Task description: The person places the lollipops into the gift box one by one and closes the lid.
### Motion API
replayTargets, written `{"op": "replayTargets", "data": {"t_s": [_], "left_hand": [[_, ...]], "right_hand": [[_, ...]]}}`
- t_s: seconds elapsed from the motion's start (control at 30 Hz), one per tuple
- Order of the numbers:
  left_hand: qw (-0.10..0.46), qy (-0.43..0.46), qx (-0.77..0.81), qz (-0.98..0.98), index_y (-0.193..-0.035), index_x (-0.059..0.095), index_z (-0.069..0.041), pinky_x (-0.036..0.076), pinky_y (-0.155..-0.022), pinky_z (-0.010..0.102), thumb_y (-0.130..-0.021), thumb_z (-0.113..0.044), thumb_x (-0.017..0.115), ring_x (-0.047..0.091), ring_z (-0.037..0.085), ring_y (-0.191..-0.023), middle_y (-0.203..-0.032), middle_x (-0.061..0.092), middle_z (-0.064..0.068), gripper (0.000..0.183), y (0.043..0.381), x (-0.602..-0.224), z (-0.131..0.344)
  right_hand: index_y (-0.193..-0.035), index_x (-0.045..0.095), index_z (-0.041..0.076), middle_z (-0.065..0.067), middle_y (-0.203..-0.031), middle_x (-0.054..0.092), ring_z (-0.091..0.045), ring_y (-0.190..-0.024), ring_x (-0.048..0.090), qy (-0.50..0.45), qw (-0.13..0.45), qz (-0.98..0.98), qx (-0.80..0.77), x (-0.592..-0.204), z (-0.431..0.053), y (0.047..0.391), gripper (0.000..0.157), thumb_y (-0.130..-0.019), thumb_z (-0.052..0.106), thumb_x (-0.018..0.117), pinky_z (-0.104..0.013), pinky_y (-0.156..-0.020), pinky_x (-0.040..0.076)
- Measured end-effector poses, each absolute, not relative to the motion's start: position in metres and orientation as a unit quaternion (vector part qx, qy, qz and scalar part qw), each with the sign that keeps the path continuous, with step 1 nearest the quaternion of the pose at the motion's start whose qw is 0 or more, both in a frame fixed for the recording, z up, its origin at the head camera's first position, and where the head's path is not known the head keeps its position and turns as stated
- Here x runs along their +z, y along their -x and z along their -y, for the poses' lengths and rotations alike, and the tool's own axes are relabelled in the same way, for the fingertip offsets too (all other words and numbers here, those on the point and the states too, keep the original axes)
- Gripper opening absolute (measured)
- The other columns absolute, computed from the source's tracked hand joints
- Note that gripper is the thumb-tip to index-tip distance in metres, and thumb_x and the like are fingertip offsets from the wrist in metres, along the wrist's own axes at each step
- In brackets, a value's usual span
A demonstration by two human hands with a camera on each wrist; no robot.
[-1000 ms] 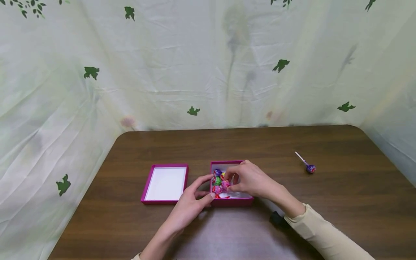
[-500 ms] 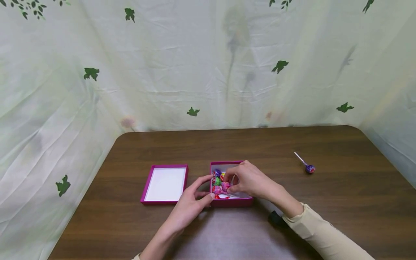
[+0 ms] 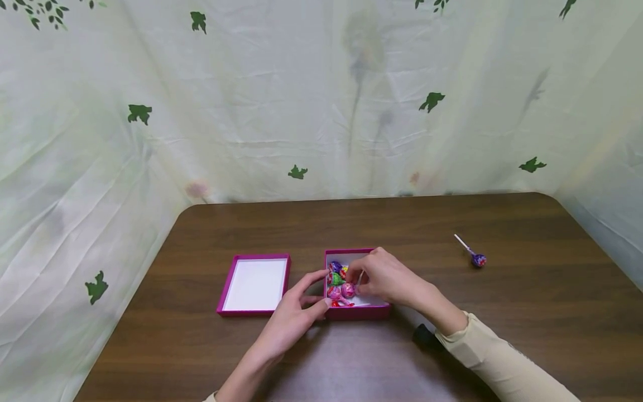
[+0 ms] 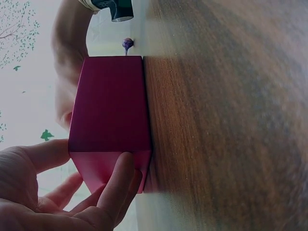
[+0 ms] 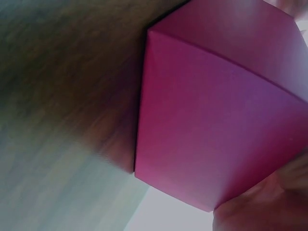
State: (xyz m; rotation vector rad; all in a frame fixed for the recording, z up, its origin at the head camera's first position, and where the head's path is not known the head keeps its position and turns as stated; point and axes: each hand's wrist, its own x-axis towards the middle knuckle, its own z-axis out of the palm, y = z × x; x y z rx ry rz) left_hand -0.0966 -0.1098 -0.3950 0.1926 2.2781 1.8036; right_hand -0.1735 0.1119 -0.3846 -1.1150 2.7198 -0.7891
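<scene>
In the head view a magenta box (image 3: 358, 313) stands uncovered, with several wrapped lollipops along its left part: purple (image 3: 335, 267), green (image 3: 335, 279) and pink (image 3: 334, 292) among them. My right hand (image 3: 392, 276) reaches in over the right wall, its thumb and index finger pinching another pink lollipop (image 3: 348, 290). My left hand (image 3: 293, 318) rests against the box's left end, fingers extended. In the left wrist view that hand's fingers (image 4: 118, 185) lie on the end wall and its thumb touches the upper corner. The right fingertips are hidden behind the box walls in the right wrist view.
Left of the box lies its magenta-rimmed lid (image 3: 255, 285), white inside facing up. A lone purple lollipop (image 3: 478, 260) with a white stick lies on the brown table (image 3: 402, 223) at the right. A patterned cloth (image 3: 321, 100) hangs behind the table.
The pink lollipop at my right fingertips has turned a little and more of it shows; the right fingers have shifted slightly. My left hand stays in place on the box.
</scene>
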Motion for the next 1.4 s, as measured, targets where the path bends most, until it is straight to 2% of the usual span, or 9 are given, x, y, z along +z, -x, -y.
{"op": "replayTargets", "data": {"t_s": [0.4, 0.67, 0.83, 0.97, 1.13, 1.4], "left_hand": [[0.117, -0.066, 0.611, -0.780, -0.143, 0.051, -0.021, 0.054, -0.078, 0.038, -0.093, -0.016, 0.068, 0.064, 0.027, -0.108, -0.136, 0.054, 0.017, 0.053, 0.097, -0.393, 0.110], [0.115, -0.067, 0.618, -0.775, -0.143, 0.050, -0.019, 0.055, -0.077, 0.039, -0.093, -0.015, 0.068, 0.066, 0.024, -0.101, -0.132, 0.057, 0.018, 0.054, 0.096, -0.394, 0.110], [0.115, -0.068, 0.614, -0.778, -0.143, 0.050, -0.020, 0.054, -0.078, 0.039, -0.093, -0.016, 0.068, 0.065, 0.025, -0.104, -0.132, 0.057, 0.017, 0.054, 0.096, -0.393, 0.110], [0.116, -0.069, 0.613, -0.779, -0.143, 0.050, -0.020, 0.054, -0.078, 0.040, -0.093, -0.016, 0.068, 0.065, 0.026, -0.106, -0.132, 0.057, 0.018, 0.054, 0.095, -0.393, 0.110], [0.117, -0.068, 0.616, -0.776, -0.144, 0.050, -0.019, 0.055, -0.078, 0.041, -0.093, -0.015, 0.068, 0.065, 0.027, -0.105, -0.136, 0.054, 0.019, 0.054, 0.096, -0.393, 0.110], [0.118, -0.066, 0.617, -0.775, -0.144, 0.050, -0.019, 0.055, -0.077, 0.041, -0.093, -0.015, 0.068, 0.066, 0.026, -0.104, -0.138, 0.052, 0.019, 0.054, 0.096, -0.394, 0.110]], "right_hand": [[-0.090, 0.075, 0.018, 0.011, -0.080, 0.068, -0.002, -0.066, 0.057, 0.361, 0.031, -0.897, -0.252, -0.385, -0.112, 0.173, 0.017, -0.077, 0.011, 0.084, -0.023, -0.064, 0.049], [-0.087, 0.074, 0.017, 0.010, -0.079, 0.068, -0.001, -0.065, 0.057, 0.375, 0.010, -0.888, -0.265, -0.385, -0.111, 0.173, 0.017, -0.075, 0.009, 0.083, -0.022, -0.063, 0.049], [-0.088, 0.074, 0.016, 0.009, -0.080, 0.069, -0.003, -0.066, 0.059, 0.378, 0.015, -0.881, -0.283, -0.385, -0.113, 0.173, 0.017, -0.076, 0.007, 0.082, -0.023, -0.064, 0.050], [-0.093, 0.074, 0.015, 0.008, -0.084, 0.069, -0.006, -0.074, 0.061, 0.360, 0.038, -0.877, -0.315, -0.384, -0.114, 0.172, 0.017, -0.079, 0.009, 0.081, -0.027, -0.069, 0.051], [-0.098, 0.074, 0.014, 0.007, -0.091, 0.071, -0.011, -0.088, 0.064, 0.328, 0.065, -0.861, -0.382, -0.381, -0.118, 0.170, 0.018, -0.082, 0.011, 0.080, -0.038, -0.082, 0.051], [-0.102, 0.073, 0.014, 0.002, -0.096, 0.071, -0.020, -0.094, 0.065, 0.332, 0.031, -0.845, -0.418, -0.372, -0.129, 0.165, 0.019, -0.083, 0.013, 0.079, -0.045, -0.085, 0.050]]}}
